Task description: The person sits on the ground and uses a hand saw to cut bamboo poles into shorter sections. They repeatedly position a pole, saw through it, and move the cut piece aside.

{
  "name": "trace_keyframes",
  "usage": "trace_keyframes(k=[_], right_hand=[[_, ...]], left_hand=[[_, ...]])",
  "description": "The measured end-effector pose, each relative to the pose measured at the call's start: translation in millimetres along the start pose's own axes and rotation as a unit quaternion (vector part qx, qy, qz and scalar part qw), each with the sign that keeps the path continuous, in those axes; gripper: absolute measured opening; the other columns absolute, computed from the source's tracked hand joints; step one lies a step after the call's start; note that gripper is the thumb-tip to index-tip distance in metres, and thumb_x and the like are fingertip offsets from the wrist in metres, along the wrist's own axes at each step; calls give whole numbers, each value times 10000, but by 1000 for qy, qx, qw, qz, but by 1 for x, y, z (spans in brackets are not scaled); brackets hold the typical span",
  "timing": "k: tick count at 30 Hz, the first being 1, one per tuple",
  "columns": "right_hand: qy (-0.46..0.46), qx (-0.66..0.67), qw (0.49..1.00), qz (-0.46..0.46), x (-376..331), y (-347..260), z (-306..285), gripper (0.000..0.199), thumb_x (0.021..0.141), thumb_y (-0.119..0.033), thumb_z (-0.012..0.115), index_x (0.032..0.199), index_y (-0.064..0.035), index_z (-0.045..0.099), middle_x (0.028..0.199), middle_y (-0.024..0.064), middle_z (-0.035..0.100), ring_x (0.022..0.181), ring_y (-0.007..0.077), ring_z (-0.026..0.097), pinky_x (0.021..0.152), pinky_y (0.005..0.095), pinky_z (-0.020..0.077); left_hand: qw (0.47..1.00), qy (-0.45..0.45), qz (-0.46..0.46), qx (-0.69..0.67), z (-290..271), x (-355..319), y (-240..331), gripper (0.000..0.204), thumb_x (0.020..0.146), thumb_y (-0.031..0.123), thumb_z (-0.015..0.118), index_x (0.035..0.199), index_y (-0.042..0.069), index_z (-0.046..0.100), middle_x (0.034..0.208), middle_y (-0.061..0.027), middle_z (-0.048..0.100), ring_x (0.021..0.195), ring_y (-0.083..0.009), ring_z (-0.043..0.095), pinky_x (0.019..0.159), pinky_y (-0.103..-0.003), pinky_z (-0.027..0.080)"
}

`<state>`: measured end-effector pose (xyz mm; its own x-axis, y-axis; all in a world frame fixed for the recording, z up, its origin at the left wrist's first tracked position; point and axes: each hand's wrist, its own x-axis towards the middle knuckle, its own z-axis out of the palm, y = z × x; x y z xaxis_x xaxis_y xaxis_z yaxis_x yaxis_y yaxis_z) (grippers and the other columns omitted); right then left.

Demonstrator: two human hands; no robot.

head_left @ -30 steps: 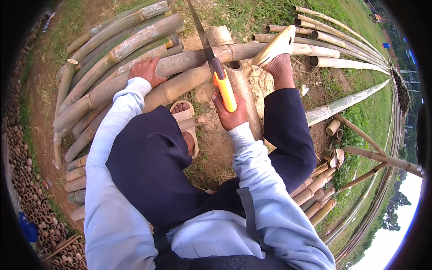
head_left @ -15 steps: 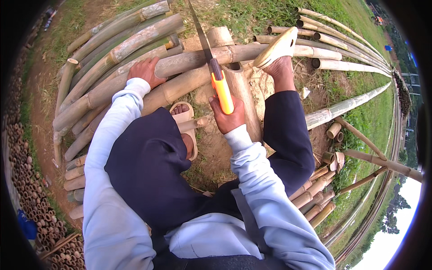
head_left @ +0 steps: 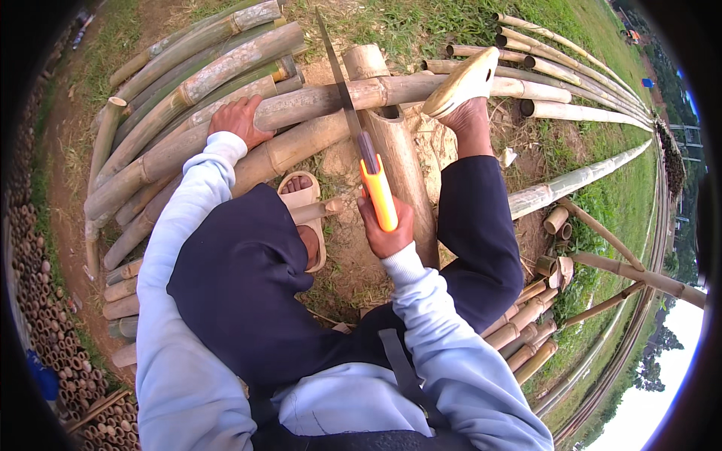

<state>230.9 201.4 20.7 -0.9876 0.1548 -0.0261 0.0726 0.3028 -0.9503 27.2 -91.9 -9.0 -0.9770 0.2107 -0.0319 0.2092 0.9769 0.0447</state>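
Note:
My right hand [head_left: 387, 237] grips the orange handle of a hand saw [head_left: 359, 143]. Its long blade lies across a thick bamboo pole [head_left: 316, 101] that rests crosswise on a short upright bamboo stump [head_left: 398, 161]. My left hand [head_left: 239, 120] presses down on that pole to the left of the blade. My right foot in a pale sandal [head_left: 462, 83] is set on the pole to the right of the cut. My left foot in a beige sandal [head_left: 304, 218] stands on the bare ground below the pole.
A stack of long bamboo poles [head_left: 188, 71] lies at the upper left, more poles [head_left: 571, 105] fan out at the upper right. Short cut bamboo pieces [head_left: 526, 327] lie at the right and lower left [head_left: 53, 353]. Grass surrounds the dirt patch.
The saw has slid back toward me along the cut, my right hand dropping lower in the picture. My left hand and both feet stay in place.

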Motion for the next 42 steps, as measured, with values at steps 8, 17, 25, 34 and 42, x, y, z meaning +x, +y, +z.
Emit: trace_keyframes(k=[8,17,25,34,42], right_hand=[[-31,31,992,116,-115,-15,-58,209,926,-50,745,1110,46,723,727,35,649,647,83,578,637,292,504],[-43,2,998,48,45,-15,-5,214,945,-147,762,876,37,677,661,38,600,633,79,525,587,307,459],[-48,-18,992,118,-139,-22,-69,233,923,-50,749,1134,46,720,738,52,656,672,86,588,651,278,499],[-25,6,1000,10,72,-11,16,213,926,-134,761,848,42,671,639,68,625,578,131,547,574,338,468],[-34,-20,996,81,-138,-16,-70,200,923,-31,727,1104,54,721,709,64,661,650,116,626,643,285,505]], left_hand=[[1000,-12,-23,1,3,-15,-7,722,698,437,869,1318,179,605,1225,-131,704,1077,-376,690,942,-491,556],[1000,4,2,0,0,-8,2,699,705,489,873,1266,160,615,1155,-126,707,1068,-367,692,916,-475,566],[1000,9,-4,-13,3,-18,-7,704,710,481,876,1272,152,607,1175,-133,699,1082,-361,688,936,-486,554],[1000,-26,-3,8,-14,-4,6,701,711,484,872,1267,149,608,1182,-128,701,1092,-362,685,945,-479,556],[1000,-5,-9,0,0,-15,-4,740,676,456,884,1301,167,613,1167,-134,714,1051,-368,699,920,-481,557]])
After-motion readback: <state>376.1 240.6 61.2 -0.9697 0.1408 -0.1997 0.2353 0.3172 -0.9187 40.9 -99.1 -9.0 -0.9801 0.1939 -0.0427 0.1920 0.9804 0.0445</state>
